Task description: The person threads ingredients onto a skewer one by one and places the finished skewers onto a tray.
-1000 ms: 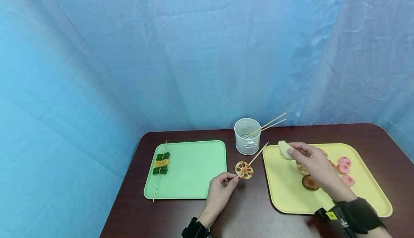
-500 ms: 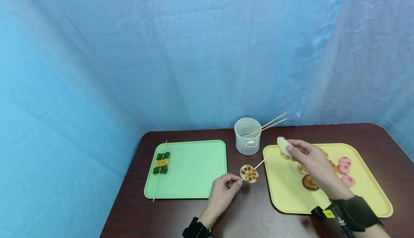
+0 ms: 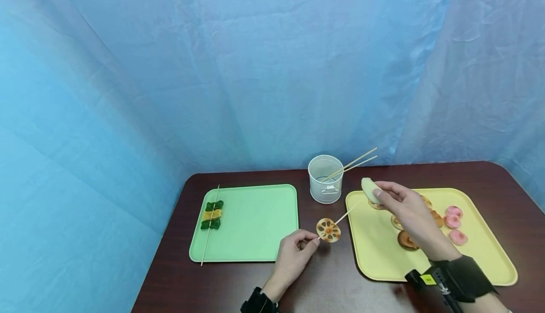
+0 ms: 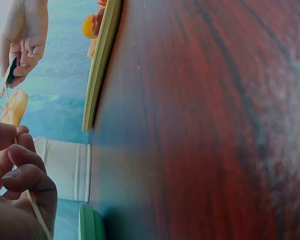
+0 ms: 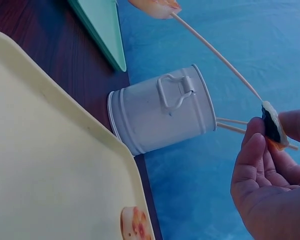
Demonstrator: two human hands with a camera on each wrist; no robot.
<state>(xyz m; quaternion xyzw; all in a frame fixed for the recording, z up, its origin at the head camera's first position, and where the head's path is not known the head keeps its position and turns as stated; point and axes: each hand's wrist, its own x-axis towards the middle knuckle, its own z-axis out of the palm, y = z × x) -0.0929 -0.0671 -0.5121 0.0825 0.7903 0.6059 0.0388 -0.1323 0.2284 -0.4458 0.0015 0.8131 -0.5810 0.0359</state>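
Note:
My left hand [image 3: 296, 256] pinches a wooden skewer [image 3: 346, 214] near its lower end, just below a lotus root slice [image 3: 328, 230] threaded on it. Between thumb and fingertips, my right hand [image 3: 404, 206] holds a pale green vegetable slice [image 3: 370, 190] above the yellow tray [image 3: 379, 268]. One side of that slice [image 5: 273, 122] shows dark in the right wrist view, where the skewer's point meets or nearly meets its edge. From the left wrist, the lotus root slice [image 4: 15, 107] appears just beyond my left fingertips, with the other hand [image 4: 25, 37] farther off.
Several food pieces lie on the yellow tray, including a brown mushroom-like piece [image 3: 407, 240] and pink rounds [image 3: 453, 218]. A white bucket [image 3: 325, 192] at the back holds two skewers. On the green tray [image 3: 259, 223] lies a finished-looking skewer with green and yellow pieces [image 3: 212, 214].
My left hand has shifted slightly right with the skewer and lotus root slice. My right hand has brought the pale green slice a little left and farther back, nearer the skewer's point.

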